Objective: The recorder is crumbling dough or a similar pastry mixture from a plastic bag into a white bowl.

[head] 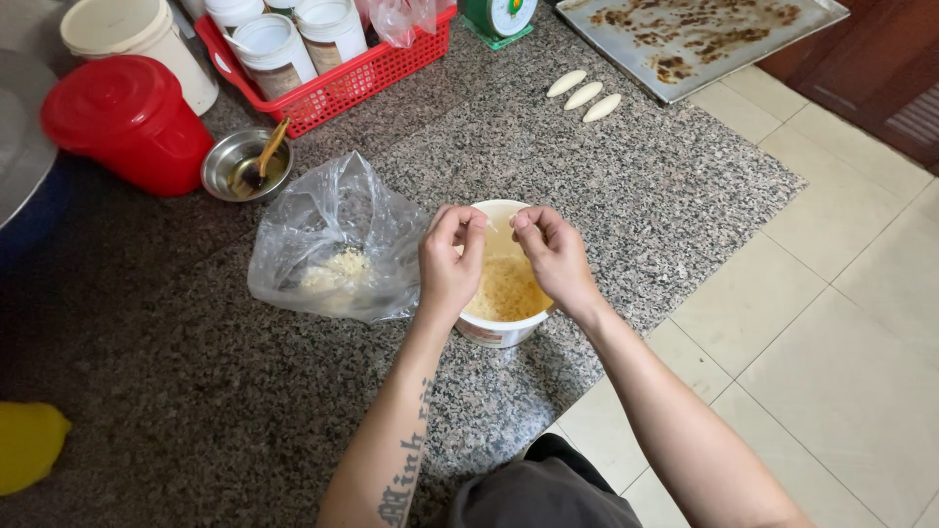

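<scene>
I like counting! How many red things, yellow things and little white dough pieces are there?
Red: 2, a bucket and a basket
Yellow: 1, a cloth
White dough pieces: 3
Total: 6

Granite slab (626, 166): speckled grey stone, polished, faint sheen. Floor tiles (841, 293) beside it: pale ceramic, smooth, semi-gloss. White tub (494, 330): plastic, smooth; pale yellow shreds inside look dry and matt. Clear bag (333, 235): thin plastic film, crinkled, glossy. Small bowl (220, 166): metal, shiny. Red bucket (127, 117) and red basket (362, 73): plastic, the bucket smooth and glossy, the basket latticed. Baking tray (685, 78): dull metal, crusted with brown baked residue. Dough pieces (584, 95): pale, matt, smooth.
</scene>
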